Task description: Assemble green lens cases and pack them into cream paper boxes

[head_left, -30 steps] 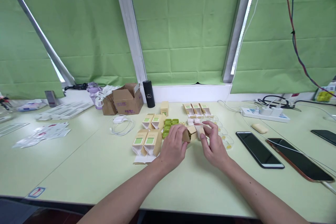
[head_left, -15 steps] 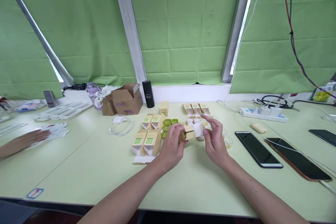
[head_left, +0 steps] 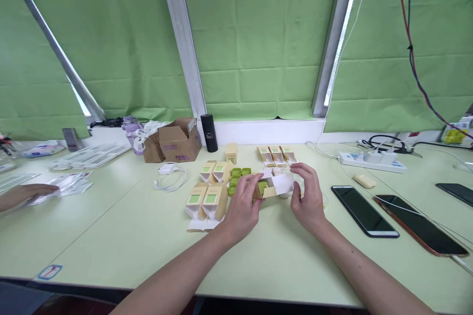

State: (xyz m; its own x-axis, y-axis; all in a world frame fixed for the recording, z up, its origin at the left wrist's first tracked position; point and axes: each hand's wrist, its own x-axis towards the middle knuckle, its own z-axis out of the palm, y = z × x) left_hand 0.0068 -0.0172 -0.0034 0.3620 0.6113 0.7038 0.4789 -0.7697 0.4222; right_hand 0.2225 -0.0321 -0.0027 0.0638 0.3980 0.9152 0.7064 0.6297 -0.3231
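My left hand (head_left: 242,202) grips a small beige carton (head_left: 272,191) between thumb and fingers, tilted just above the table. Its end is unfolded toward the right, and a green piece (head_left: 262,186) shows inside. At the carton's white flap (head_left: 284,183) is my right hand (head_left: 307,200), thumb and fingers apart; whether the thumb touches the flap I cannot tell. Left of the carton sit several green trays (head_left: 235,179), partly behind my left hand. Several beige cartons with green labels (head_left: 210,199) lie beside them with white flaps open.
Three more cartons (head_left: 276,155) and a single carton (head_left: 231,152) stand farther back. A cardboard box (head_left: 180,142), black cylinder (head_left: 209,133) and white cable (head_left: 172,177) are leftward. Phones (head_left: 364,210) and a power strip (head_left: 371,161) lie right. Another person's hand (head_left: 31,193) touches packets at far left.
The carton's end has opened wider, showing the green piece inside. My right hand has shifted slightly right with its index finger lowered. The other person's hand has moved left.
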